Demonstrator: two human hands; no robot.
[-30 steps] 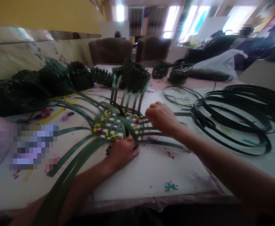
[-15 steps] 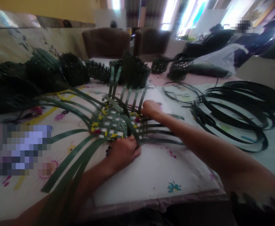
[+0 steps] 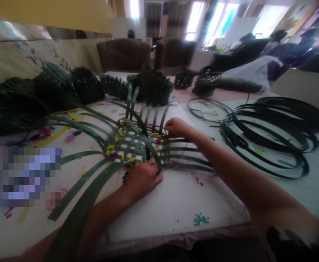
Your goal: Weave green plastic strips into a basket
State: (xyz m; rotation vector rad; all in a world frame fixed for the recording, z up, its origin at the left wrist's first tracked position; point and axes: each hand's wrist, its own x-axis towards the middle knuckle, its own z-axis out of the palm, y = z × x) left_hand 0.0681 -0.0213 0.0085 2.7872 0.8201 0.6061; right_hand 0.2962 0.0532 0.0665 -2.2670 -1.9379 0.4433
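Woven base (image 3: 129, 145) lies on bench (image 3: 181, 203); your left hand (image 3: 144, 174) curls at near edge, right hand (image 3: 177, 128) bent-fingered by far-right corner, both grips unclear; best brace firmly, tension evenly.

Dark woven baskets (image 3: 158, 85) stand in a row across the far part of the flower-patterned counter (image 3: 181, 207), with a whitish see-through plastic bag (image 3: 258, 67) to their right and a pixelated bluish item (image 3: 31, 174) at the near left. Beyond stand two brown chairs (image 3: 123, 54) before bright windows (image 3: 222, 23), the wall (image 3: 47, 14) at left yellow on top; people (image 3: 278, 45) at far right are blurred.
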